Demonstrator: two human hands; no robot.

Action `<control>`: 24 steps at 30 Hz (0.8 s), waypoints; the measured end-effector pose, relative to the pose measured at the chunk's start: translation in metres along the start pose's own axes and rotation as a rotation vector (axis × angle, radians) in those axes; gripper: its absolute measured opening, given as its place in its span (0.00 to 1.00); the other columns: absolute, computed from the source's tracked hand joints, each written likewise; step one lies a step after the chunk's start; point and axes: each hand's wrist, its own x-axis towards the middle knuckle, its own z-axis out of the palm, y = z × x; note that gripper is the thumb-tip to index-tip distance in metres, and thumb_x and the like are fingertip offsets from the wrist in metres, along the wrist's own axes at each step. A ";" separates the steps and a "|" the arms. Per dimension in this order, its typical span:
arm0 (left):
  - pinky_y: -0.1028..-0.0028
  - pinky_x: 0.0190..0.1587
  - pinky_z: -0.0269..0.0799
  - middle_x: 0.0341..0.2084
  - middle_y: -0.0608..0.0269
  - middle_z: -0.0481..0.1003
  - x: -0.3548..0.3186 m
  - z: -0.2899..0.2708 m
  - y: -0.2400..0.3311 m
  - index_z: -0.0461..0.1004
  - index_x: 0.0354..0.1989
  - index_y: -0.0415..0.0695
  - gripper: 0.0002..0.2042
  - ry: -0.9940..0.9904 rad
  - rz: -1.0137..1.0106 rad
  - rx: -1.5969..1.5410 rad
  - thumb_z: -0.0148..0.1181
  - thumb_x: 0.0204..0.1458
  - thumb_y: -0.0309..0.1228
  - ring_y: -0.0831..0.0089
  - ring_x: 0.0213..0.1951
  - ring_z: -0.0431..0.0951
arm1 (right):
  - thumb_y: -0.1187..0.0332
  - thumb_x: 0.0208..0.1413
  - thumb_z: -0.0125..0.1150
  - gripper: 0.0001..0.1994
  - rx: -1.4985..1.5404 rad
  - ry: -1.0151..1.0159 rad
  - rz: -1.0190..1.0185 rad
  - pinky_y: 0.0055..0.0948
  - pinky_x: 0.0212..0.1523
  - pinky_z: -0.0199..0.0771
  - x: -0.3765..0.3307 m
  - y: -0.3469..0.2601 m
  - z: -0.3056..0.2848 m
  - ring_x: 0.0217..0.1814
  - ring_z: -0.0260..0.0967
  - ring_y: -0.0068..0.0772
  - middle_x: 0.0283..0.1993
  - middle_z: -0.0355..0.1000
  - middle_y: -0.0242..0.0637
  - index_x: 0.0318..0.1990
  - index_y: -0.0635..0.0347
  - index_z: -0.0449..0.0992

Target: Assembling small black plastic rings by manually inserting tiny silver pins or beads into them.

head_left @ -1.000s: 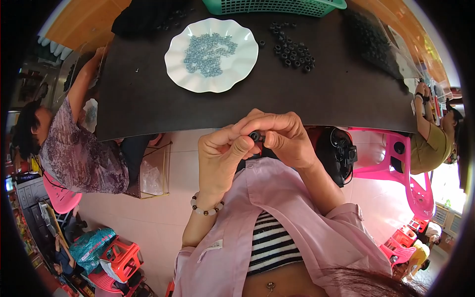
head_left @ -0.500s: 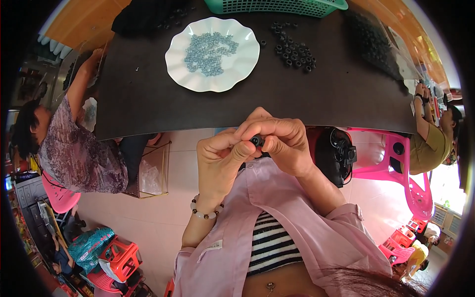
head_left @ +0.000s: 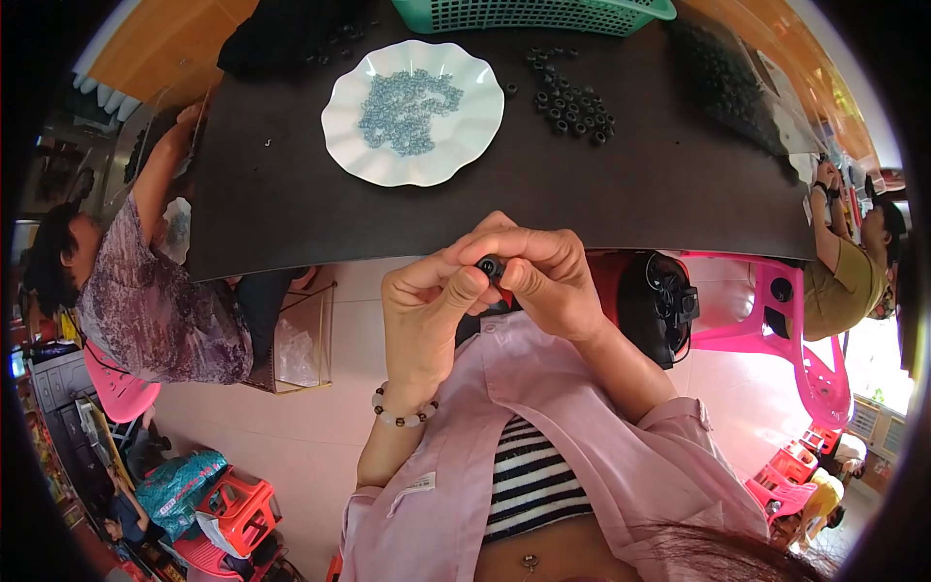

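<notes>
Both hands, left hand [head_left: 427, 310] and right hand [head_left: 548, 281], pinch one small black ring [head_left: 490, 265] off the bench [head_left: 630, 184] edge; fingertip slip likely drops it to the floor.

A small hand-assembly workshop is shown: a long dark worktable [head_left: 291, 209] is shared by several seated people, with a white scalloped plate [head_left: 344, 145] of tiny grey metal rings, a loose heap of small black rubber rings [head_left: 572, 97] and a green plastic mesh basket [head_left: 543, 15]; pink plastic chairs [head_left: 786, 330] are set on the tiled floor
</notes>
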 end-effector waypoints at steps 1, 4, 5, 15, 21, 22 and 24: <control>0.81 0.32 0.72 0.25 0.62 0.78 0.001 0.000 0.000 0.80 0.35 0.38 0.13 0.005 -0.011 -0.004 0.66 0.50 0.36 0.79 0.26 0.76 | 0.59 0.58 0.58 0.18 0.021 -0.029 -0.003 0.23 0.38 0.70 0.001 0.001 -0.001 0.38 0.68 0.25 0.45 0.73 0.43 0.46 0.67 0.76; 0.81 0.30 0.70 0.25 0.63 0.78 0.003 0.000 -0.001 0.80 0.35 0.39 0.14 0.037 -0.018 -0.013 0.66 0.50 0.38 0.80 0.26 0.75 | 0.59 0.59 0.57 0.20 0.049 -0.071 0.002 0.22 0.37 0.72 0.003 0.002 -0.005 0.35 0.70 0.25 0.47 0.72 0.43 0.49 0.68 0.75; 0.81 0.30 0.70 0.25 0.63 0.78 0.004 0.000 -0.001 0.80 0.35 0.39 0.14 0.037 -0.019 -0.013 0.66 0.50 0.38 0.80 0.26 0.75 | 0.59 0.59 0.57 0.20 0.056 -0.085 0.010 0.22 0.36 0.73 0.004 0.002 -0.006 0.34 0.71 0.26 0.47 0.71 0.43 0.50 0.68 0.74; 0.82 0.30 0.69 0.24 0.64 0.78 0.014 0.000 -0.001 0.80 0.35 0.39 0.13 0.034 -0.050 -0.007 0.66 0.50 0.37 0.80 0.25 0.74 | 0.63 0.60 0.56 0.17 0.063 -0.072 0.027 0.25 0.37 0.77 0.012 0.006 -0.014 0.36 0.73 0.29 0.48 0.71 0.47 0.49 0.70 0.74; 0.81 0.32 0.72 0.25 0.62 0.78 0.021 -0.005 -0.001 0.79 0.36 0.37 0.12 0.034 -0.088 -0.007 0.66 0.50 0.35 0.79 0.27 0.76 | 0.68 0.59 0.57 0.13 0.123 -0.014 0.058 0.25 0.37 0.78 0.018 0.005 -0.015 0.34 0.72 0.28 0.46 0.71 0.46 0.45 0.70 0.75; 0.81 0.32 0.72 0.25 0.62 0.78 0.021 -0.006 -0.002 0.79 0.36 0.37 0.11 0.022 -0.082 -0.007 0.66 0.50 0.33 0.79 0.27 0.76 | 0.68 0.59 0.57 0.12 0.109 0.001 0.075 0.25 0.37 0.77 0.019 0.004 -0.015 0.35 0.72 0.27 0.45 0.71 0.45 0.44 0.70 0.76; 0.81 0.32 0.73 0.25 0.62 0.78 0.022 -0.005 -0.003 0.79 0.35 0.37 0.11 0.024 -0.078 -0.019 0.66 0.50 0.33 0.78 0.27 0.77 | 0.69 0.59 0.57 0.11 0.096 0.016 0.094 0.24 0.37 0.75 0.020 0.003 -0.014 0.35 0.71 0.27 0.44 0.72 0.44 0.43 0.70 0.76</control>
